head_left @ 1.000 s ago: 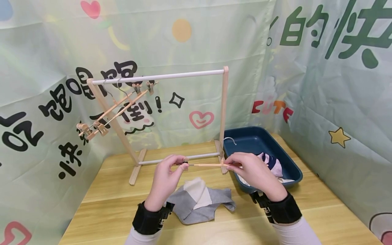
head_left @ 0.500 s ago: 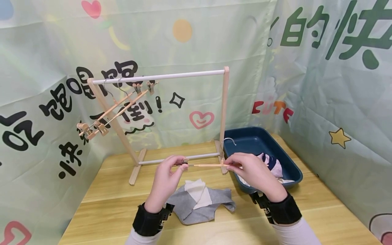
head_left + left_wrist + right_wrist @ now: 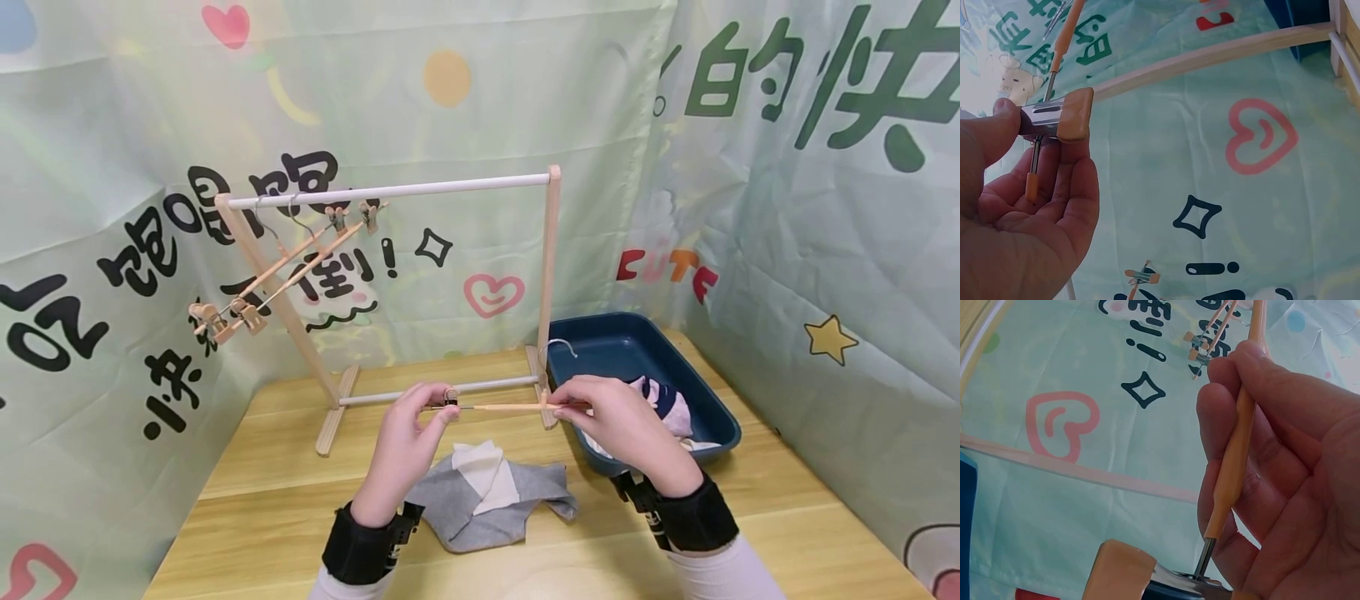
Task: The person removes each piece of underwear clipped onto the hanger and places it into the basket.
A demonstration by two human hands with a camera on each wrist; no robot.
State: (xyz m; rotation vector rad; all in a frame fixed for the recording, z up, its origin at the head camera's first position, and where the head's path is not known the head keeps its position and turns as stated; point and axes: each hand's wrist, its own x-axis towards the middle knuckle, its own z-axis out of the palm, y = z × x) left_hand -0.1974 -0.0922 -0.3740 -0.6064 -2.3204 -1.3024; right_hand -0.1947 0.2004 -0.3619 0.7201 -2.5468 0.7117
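Observation:
Both hands hold a small wooden clip hanger [image 3: 504,407] level above the table. My left hand [image 3: 408,433] pinches the clip at its left end; in the left wrist view that clip [image 3: 1074,115] has a metal body and a wooden tip, with the thumb against it. My right hand [image 3: 618,417] grips the wooden bar right of the middle, and in the right wrist view the fingers curl round the bar [image 3: 1235,462] with another clip [image 3: 1122,575] below. The hanger's metal hook [image 3: 562,343] points up. Beneath the hands lies a grey garment with a cream front [image 3: 487,500].
A wooden rack [image 3: 551,275] with a white top rail [image 3: 435,187] stands behind. Two clip hangers [image 3: 300,258] hang at its left end. At the right, a dark blue tub [image 3: 720,408] holds clothes, including a navy-and-pink piece [image 3: 667,404]. Printed fabric walls surround the table.
Hardly anything moves: both hands keep the same hold on the hanger. The cream flap on the grey garment has settled a little flatter since the first frame.

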